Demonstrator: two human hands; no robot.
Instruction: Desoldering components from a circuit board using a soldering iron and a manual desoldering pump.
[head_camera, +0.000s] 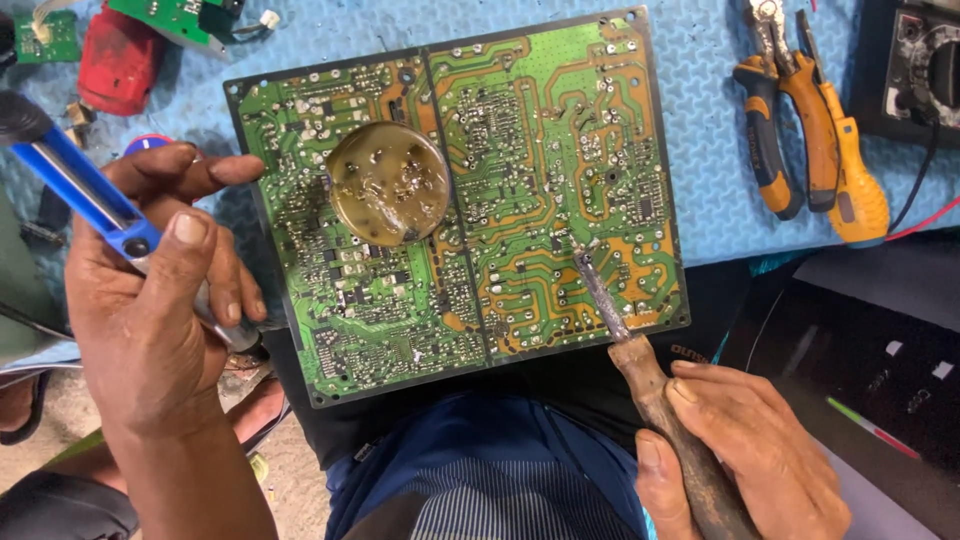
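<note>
From the head camera, the green circuit board (460, 190) lies solder side up, partly on the blue table (700, 150) and partly over the person's lap, tilted a little. The right hand (740, 450) is wrapped shut around the worn wooden handle of a soldering iron (625, 340), its tip touching the board near the lower right, among the orange copper traces. The left hand (150, 300) is curled tight around a blue-handled desoldering pump (80, 190), the nozzle end hidden behind the fingers (225, 285), just off the board's left edge. A round tin of flux (388, 183) sits on the board, upper left of centre. The board looks stiff, light and fragile, best held by its edges; the iron wants gripping only by the wood. Pliers and a screwdriver (800, 120) rest well apart at top right, beside a meter (920, 70).
</note>
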